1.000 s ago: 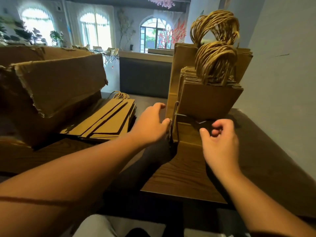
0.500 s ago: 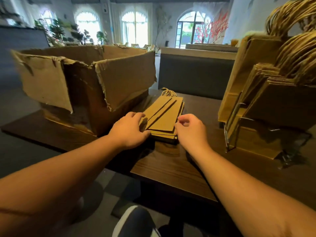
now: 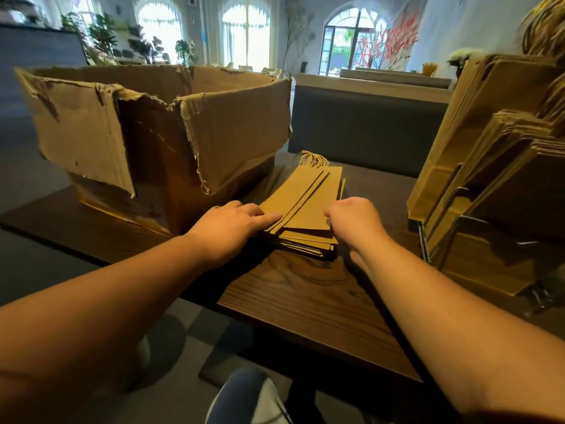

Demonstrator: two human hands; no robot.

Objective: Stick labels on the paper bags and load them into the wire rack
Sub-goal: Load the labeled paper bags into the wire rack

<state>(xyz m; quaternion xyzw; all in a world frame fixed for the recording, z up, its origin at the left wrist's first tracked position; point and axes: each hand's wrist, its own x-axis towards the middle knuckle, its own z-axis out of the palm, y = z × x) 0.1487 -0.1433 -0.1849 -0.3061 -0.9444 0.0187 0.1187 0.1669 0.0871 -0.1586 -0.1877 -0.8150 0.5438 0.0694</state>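
Head view shows the person's left hand (image 3: pixel 232 223) and right hand (image 3: pixel 356 220) at either side of a flat stack of paper bags (image 3: pixel 305 206) that lies on the wooden desk (image 3: pixel 305 295), back from its near edge and about midway between the two things flanking it. The left fingers (image 3: pixel 266 216) lie flat and extended on the near-left corner of the top bag, pressing rather than pinching; the right hand curls loosely at the stack's near-right corner, and whether its fingertips have caught a bag edge cannot be told, since the knuckles hide them. The wire rack (image 3: pixel 440 228) at the desk's right edge already holds many upright bags (image 3: pixel 504 166), so a good share of the loading looks done, while the flat stack is left to handle. No label or label sheet can be seen anywhere, so whether the stacked bags are labelled is unclear. Room is tight at the sides: a torn cardboard box (image 3: pixel 159 133) stands just beside the stack on the left, its ragged flap overhanging toward it, and the rack stands near on the right. The open strip of desk runs from the stack toward the near edge, which seems the freest path for drawing a bag out before swinging it right to the rack.
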